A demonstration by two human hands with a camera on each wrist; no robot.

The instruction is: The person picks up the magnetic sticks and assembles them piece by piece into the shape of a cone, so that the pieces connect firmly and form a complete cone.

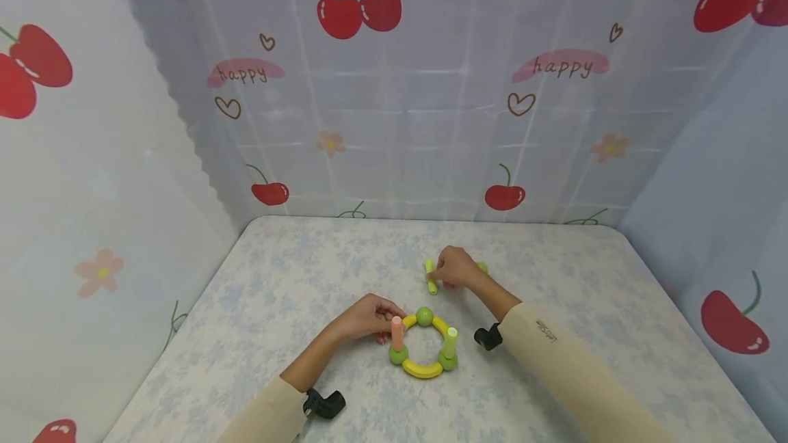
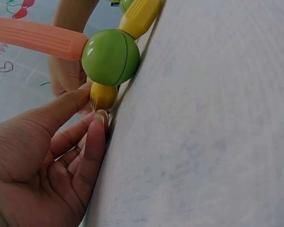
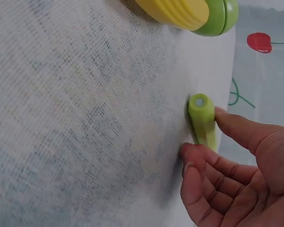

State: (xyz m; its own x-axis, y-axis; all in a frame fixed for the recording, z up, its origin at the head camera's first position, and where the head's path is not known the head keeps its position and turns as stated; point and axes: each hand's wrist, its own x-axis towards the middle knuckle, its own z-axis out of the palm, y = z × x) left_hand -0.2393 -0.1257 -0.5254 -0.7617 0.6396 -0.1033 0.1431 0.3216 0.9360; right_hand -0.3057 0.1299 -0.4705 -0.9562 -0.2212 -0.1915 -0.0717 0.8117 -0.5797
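Observation:
A ring of curved yellow rods [image 1: 423, 369] joined by green balls [image 1: 425, 316] lies on the table. From two of its balls rise an orange rod [image 1: 397, 333] and a light green rod [image 1: 451, 342]. My left hand [image 1: 368, 316] pinches the ring's left yellow rod [image 2: 103, 97] between thumb and fingers, just beside the green ball [image 2: 110, 56] that bears the orange rod. Beyond the ring, my right hand [image 1: 455, 267] has thumb and fingertips around a loose light green stick [image 3: 202, 118], which shows a grey dot in its end.
A small green piece [image 1: 482, 267] peeks out behind the right wrist. The table [image 1: 295, 265] has a pale floral cover, and a cherry-print curtain [image 1: 394, 101] stands along its back edge and sides.

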